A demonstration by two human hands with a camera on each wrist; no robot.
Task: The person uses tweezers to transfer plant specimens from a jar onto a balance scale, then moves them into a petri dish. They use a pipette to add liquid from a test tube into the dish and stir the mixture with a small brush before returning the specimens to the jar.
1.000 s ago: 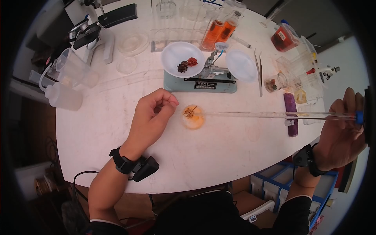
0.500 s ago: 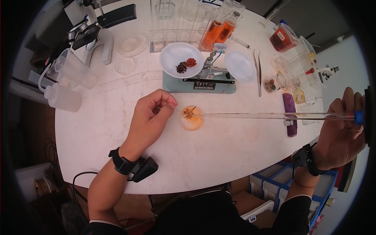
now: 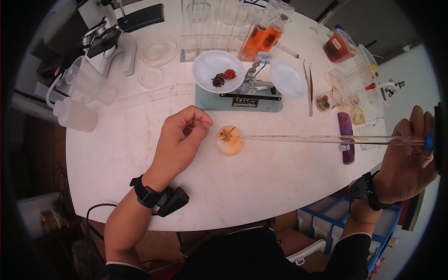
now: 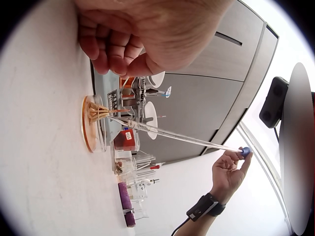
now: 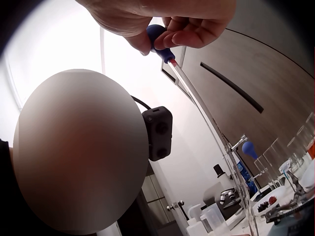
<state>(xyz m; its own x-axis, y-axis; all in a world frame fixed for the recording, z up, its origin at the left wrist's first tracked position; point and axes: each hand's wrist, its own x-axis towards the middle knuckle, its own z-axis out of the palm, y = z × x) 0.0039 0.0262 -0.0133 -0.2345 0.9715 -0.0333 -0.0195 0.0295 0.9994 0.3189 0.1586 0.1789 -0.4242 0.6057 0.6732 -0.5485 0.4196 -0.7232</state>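
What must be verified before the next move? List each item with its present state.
1. Right hand grips the blue bulb: ok.
2. Glass pipette points down towards the round dish: ok.
3. Pipette tip is clear of the brown pieces: cannot tell; they overlap or nearly meet in the views.
4. Liquid is inside the pipette: cannot tell; the glass shows only glints and reflections.
5. Left hand is free and off the dish: ok, beside it with nothing visible in its fingers.
6. Dish lies flat on the table, apart from the balance: ok.
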